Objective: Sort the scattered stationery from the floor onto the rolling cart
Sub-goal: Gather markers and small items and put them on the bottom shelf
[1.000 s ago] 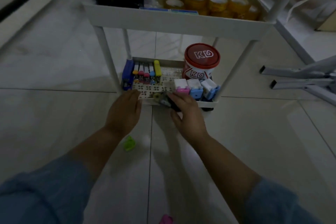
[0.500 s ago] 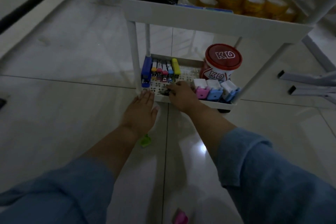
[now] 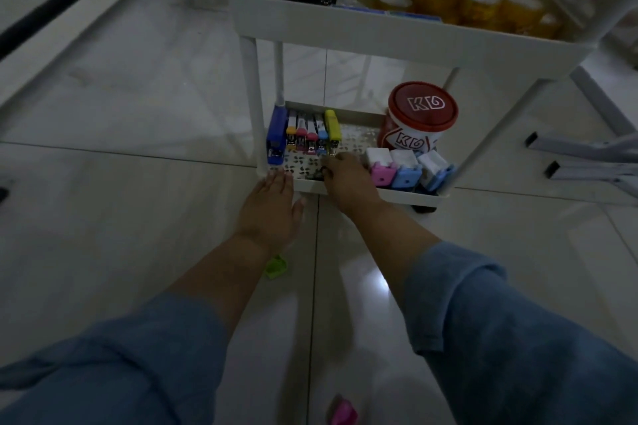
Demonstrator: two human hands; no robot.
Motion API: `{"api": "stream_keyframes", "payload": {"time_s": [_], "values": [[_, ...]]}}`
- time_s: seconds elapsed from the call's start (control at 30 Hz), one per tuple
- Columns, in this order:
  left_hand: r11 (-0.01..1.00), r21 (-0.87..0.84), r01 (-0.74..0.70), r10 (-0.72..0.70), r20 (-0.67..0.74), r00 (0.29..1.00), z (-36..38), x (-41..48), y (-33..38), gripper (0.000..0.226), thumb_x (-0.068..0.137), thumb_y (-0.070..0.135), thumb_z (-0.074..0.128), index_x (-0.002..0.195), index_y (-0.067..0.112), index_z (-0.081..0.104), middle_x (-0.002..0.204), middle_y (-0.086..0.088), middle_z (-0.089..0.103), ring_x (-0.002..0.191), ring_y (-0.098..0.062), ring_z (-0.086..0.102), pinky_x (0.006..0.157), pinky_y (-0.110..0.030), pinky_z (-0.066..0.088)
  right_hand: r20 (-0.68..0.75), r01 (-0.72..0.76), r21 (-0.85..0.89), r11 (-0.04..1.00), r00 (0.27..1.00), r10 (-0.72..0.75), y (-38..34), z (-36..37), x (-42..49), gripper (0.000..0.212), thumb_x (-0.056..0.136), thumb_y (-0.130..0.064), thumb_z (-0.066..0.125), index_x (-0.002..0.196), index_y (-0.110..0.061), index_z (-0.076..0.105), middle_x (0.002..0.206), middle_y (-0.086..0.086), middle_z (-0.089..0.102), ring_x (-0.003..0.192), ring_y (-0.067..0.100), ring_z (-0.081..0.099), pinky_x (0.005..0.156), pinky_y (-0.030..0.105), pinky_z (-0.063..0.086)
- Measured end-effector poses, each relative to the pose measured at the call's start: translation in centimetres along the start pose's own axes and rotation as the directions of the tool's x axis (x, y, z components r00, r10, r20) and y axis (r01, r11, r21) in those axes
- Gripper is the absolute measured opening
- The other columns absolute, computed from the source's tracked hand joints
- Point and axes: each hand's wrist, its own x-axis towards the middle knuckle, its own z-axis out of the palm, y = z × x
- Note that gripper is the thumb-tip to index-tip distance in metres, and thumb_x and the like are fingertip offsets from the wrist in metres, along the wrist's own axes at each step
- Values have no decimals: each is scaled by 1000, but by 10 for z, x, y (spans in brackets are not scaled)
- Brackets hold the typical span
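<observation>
Dimly lit, the rolling cart was pictured from above as stationery was sorted onto its bottom shelf. At the left, the left hand was laid flat against the shelf's front rim beside the corner post, its grip released and nothing held. A green piece was seen on the floor just under that wrist, and so was judged nearer to the left hand than to the right. On the shelf, a row of staplers was lined up with long axes running front to back, blue at the left end and yellow at the right. Just beside the yellow one's front end, a small dark item was grasped in the right hand. The grip appeared clenched round it, though its kind could not be made out in the gloom. A pink piece was seen on the floor close to the person, well apart from both hands. Further right, three white-topped dispensers closed the gap at the shelf's front edge in which the item was held; setting it down there was judged the step in hand. A red-lidded tub was stood behind them.
</observation>
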Motion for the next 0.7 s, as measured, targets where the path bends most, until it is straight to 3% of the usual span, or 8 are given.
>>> {"api": "stream_keyframes", "payload": {"time_s": [0.47, 0.6, 0.7], "values": [[999, 43, 1, -1, 16, 1000, 3, 1, -1, 58, 101, 36, 17, 148, 4, 6, 158, -12, 6, 147, -20, 4, 117, -27, 1, 192, 50, -174, 983, 981, -16, -7, -26, 15, 35, 96, -10, 40, 127, -7, 54, 129, 18, 54, 116, 31, 52, 95, 33, 41], [1000, -5, 4, -4, 34, 999, 2, 2, -2, 57, 101, 36, 19, 149, 5, 9, 158, -9, 7, 147, -18, 5, 117, -29, 2, 58, 48, -24, 999, 997, -46, -3, -23, -10, 37, 96, -10, 39, 132, -8, 48, 129, 16, 49, 116, 31, 48, 93, 33, 40], [996, -94, 1, 4, 44, 999, -6, -4, -6, 55, 101, 35, 20, 149, 9, 10, 159, -6, 6, 147, -15, 4, 117, -30, 4, -204, 104, 169, 980, 977, -68, 0, -15, -49, 32, 90, -2, 47, 119, -2, 58, 121, 17, 54, 109, 30, 52, 86, 25, 39]]}}
